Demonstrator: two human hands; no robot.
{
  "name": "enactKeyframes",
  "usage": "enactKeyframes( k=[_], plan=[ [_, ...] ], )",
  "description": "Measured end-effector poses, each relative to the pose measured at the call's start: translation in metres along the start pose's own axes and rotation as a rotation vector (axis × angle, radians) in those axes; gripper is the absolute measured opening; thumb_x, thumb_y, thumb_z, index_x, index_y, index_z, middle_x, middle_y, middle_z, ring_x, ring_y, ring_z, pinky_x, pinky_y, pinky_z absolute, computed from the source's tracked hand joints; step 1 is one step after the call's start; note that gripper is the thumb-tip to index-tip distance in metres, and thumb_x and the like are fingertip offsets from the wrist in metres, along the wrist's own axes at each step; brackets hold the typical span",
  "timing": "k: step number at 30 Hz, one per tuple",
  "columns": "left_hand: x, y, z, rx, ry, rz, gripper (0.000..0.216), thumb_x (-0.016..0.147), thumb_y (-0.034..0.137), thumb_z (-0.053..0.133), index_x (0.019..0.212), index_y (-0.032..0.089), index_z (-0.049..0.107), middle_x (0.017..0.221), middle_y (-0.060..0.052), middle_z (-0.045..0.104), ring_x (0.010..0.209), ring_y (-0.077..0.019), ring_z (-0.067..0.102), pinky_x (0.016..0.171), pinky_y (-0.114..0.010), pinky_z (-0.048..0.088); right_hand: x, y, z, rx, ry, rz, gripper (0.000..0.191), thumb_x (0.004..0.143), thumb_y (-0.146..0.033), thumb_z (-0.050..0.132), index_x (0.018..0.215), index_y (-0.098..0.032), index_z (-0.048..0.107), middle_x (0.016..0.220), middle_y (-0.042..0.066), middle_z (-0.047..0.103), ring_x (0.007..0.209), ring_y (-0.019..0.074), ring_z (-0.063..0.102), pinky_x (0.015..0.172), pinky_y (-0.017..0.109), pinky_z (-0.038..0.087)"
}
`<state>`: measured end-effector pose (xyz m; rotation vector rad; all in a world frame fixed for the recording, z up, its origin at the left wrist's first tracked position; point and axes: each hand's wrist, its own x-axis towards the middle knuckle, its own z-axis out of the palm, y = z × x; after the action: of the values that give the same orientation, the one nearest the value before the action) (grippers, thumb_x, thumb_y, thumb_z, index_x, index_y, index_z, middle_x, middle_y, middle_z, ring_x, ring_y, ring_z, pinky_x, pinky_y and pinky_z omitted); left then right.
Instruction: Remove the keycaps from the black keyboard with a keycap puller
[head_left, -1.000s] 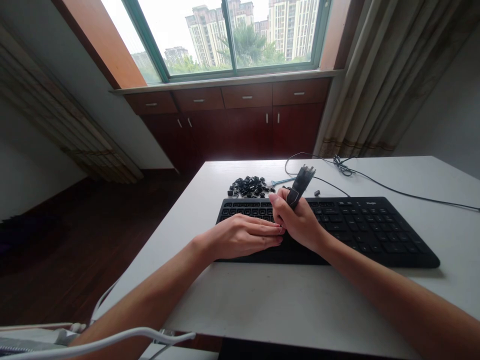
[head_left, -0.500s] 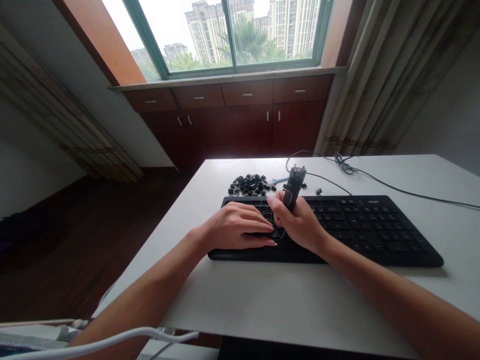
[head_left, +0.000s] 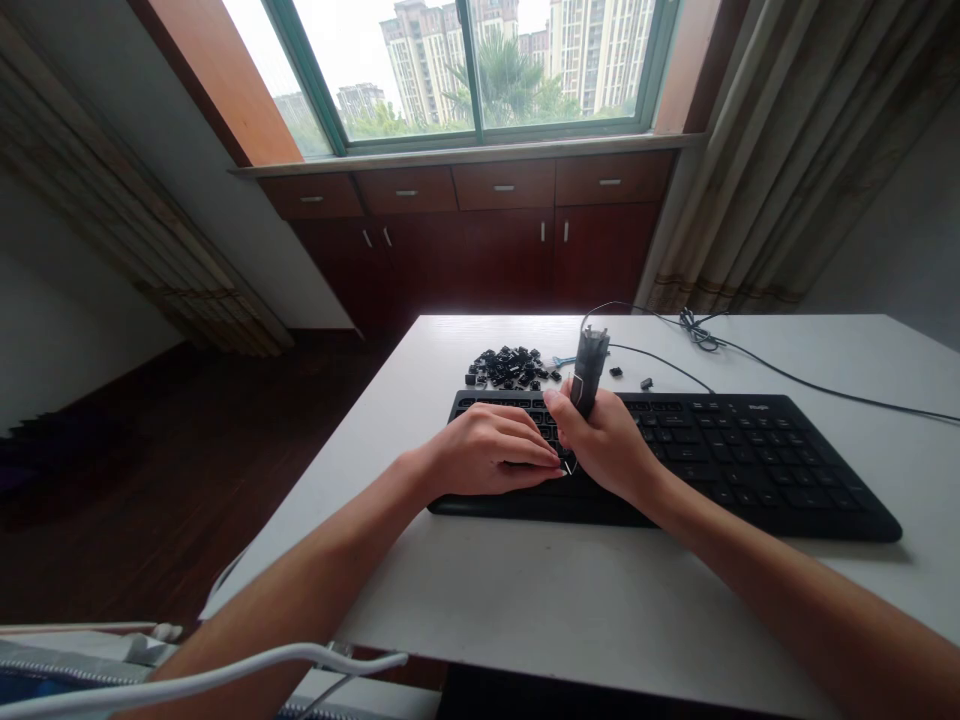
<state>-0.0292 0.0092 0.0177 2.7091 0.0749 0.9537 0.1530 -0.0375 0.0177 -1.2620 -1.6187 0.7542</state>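
A black keyboard (head_left: 750, 460) lies across the white table (head_left: 570, 600). My left hand (head_left: 491, 455) rests on its left part, fingers together and curved down onto the keys. My right hand (head_left: 607, 445) is closed round a dark keycap puller tool (head_left: 587, 370), held upright with its lower wire end on the keys beside my left fingertips. A pile of loose black keycaps (head_left: 510, 368) sits on the table just behind the keyboard's left end.
Two stray keycaps (head_left: 630, 377) lie behind the keyboard. The keyboard cable (head_left: 750, 360) trails across the back right of the table. A white cable (head_left: 195, 680) runs past the near left edge. Wooden cabinets (head_left: 487, 230) stand under the window.
The tool in my right hand has tipped from leaning right to upright. My left fingers have curled from flat to arched on the keys. The view has shifted slightly.
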Motion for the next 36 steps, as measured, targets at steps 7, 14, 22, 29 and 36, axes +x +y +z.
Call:
enactKeyframes(
  k=[7,14,22,29,36],
  plan=[
    [0.000,0.000,0.002,0.002,0.027,-0.031,0.004,0.087,0.021,0.073,0.088,0.020,0.077,0.085,-0.002,0.080,0.078,-0.0155,0.076,0.075,-0.026,0.064,0.000,-0.003,0.002,-0.047,-0.040,0.025,0.038,0.098,-0.036,0.049,0.064,-0.022,0.041,0.056,-0.003,0.048,0.054,0.0135,0.044,0.055,0.029,0.032],
    [0.001,0.007,-0.002,0.080,0.039,0.022,0.005,0.083,0.018,0.071,0.081,0.021,0.074,0.081,0.000,0.079,0.075,-0.0148,0.076,0.074,-0.024,0.063,0.000,-0.003,0.000,-0.018,-0.159,-0.058,0.035,0.100,-0.037,0.049,0.069,-0.021,0.041,0.064,-0.003,0.046,0.060,0.0127,0.041,0.059,0.029,0.033],
    [0.000,0.013,-0.003,0.048,-0.112,0.082,0.009,0.087,0.016,0.068,0.090,0.021,0.075,0.095,0.000,0.080,0.087,-0.0151,0.076,0.085,-0.026,0.063,0.002,0.001,-0.005,0.225,-0.296,-0.176,0.034,0.102,-0.037,0.050,0.073,-0.021,0.041,0.062,-0.006,0.038,0.055,0.0099,0.034,0.053,0.026,0.032],
    [-0.002,0.010,0.000,0.160,-0.084,0.125,0.012,0.091,0.019,0.068,0.100,0.022,0.076,0.100,-0.002,0.080,0.096,-0.0168,0.076,0.098,-0.028,0.060,0.000,0.001,-0.007,0.248,-0.309,-0.213,0.033,0.102,-0.037,0.050,0.074,-0.021,0.042,0.062,-0.006,0.038,0.056,0.0099,0.035,0.053,0.026,0.032],
    [-0.001,0.010,-0.003,0.133,-0.127,0.127,0.019,0.090,0.017,0.069,0.108,0.023,0.074,0.107,-0.002,0.079,0.106,-0.0175,0.074,0.104,-0.029,0.059,-0.003,-0.003,-0.004,0.194,-0.197,-0.208,0.036,0.101,-0.037,0.049,0.069,-0.022,0.039,0.061,-0.006,0.037,0.054,0.0101,0.034,0.051,0.026,0.030]
  ],
)
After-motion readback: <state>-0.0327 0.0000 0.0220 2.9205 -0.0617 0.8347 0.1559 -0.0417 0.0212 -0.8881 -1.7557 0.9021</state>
